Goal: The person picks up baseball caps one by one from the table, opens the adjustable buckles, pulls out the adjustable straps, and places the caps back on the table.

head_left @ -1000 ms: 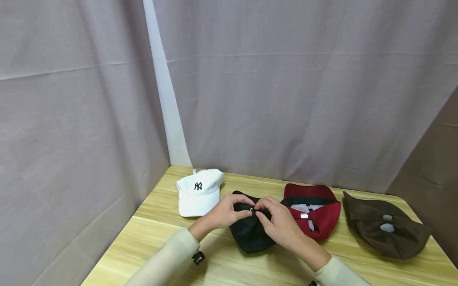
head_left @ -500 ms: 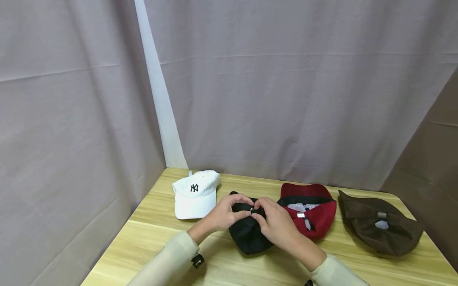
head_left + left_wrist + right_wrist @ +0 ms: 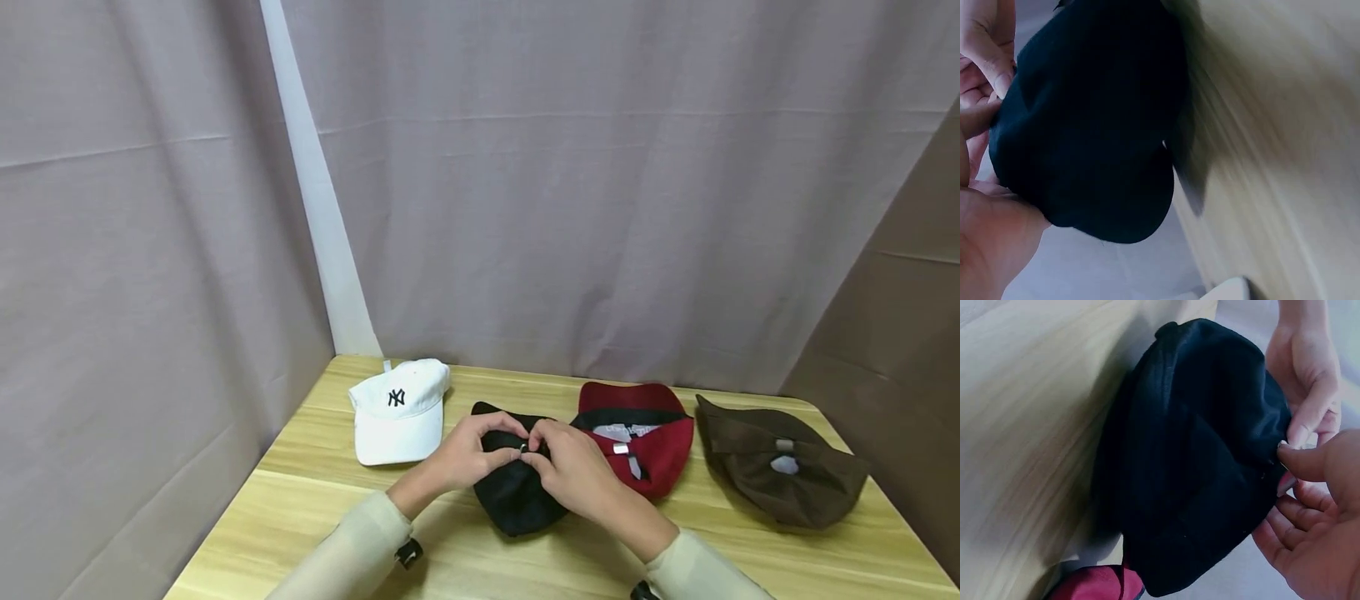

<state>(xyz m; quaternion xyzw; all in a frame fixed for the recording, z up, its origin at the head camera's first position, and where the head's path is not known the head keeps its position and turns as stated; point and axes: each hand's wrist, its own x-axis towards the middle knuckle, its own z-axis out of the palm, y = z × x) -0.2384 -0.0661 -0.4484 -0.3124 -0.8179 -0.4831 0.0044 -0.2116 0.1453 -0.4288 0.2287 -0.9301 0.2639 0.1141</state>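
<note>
A black cap is held at the back strap by both hands, in the middle of the wooden table. My left hand pinches the strap beside a small metal buckle. From the other side my right hand pinches the same strap, its thumb and fingertips almost meeting the left ones. The crown of the black cap fills the left wrist view and hides most of the strap. In the right wrist view the thumbs and fingers of both hands gather at the edge of the cap.
A white cap with a black monogram lies at the left. Close to the right hand is a red cap, with a dark brown cap farther right. Grey curtains hang behind the table.
The whole scene has shifted slightly left in the head view. Both hands stay at the strap of the black cap, the right fingers and thumb working a little closer to the buckle.
</note>
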